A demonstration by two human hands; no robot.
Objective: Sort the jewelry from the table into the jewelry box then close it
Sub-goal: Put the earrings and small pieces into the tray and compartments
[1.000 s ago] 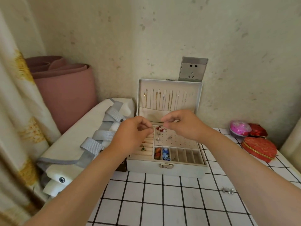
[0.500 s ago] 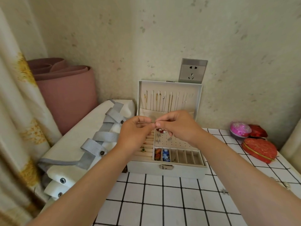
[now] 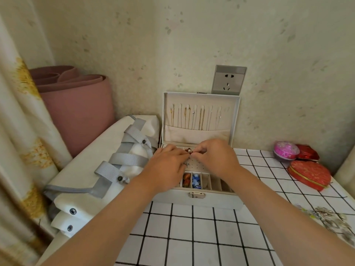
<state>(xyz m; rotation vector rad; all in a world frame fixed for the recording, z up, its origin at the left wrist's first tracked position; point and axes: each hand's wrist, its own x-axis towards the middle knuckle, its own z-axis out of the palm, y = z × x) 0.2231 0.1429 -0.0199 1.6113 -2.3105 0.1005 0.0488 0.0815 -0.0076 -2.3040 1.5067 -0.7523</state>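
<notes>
The grey jewelry box (image 3: 211,198) stands open on the checked table, its lid (image 3: 200,96) upright with several thin necklaces hanging inside. My left hand (image 3: 165,167) and my right hand (image 3: 215,158) meet over the perforated earring panel (image 3: 194,166). Their fingertips pinch a small red and white earring (image 3: 189,151) between them. Red and blue pieces (image 3: 192,181) lie in the front compartments. A loose heap of silver jewelry (image 3: 326,217) rests on the table at the right edge.
A white bag with grey straps (image 3: 115,166) lies left of the box, a rolled pink mat (image 3: 76,104) behind it. Red boxes (image 3: 309,174) and a pink round case (image 3: 286,150) sit at the back right. A wall socket (image 3: 228,79) is above the lid.
Both hands have come together and sunk lower, down to the earring panel inside the box. The view has tilted, bringing the silver jewelry heap into sight at the right.
</notes>
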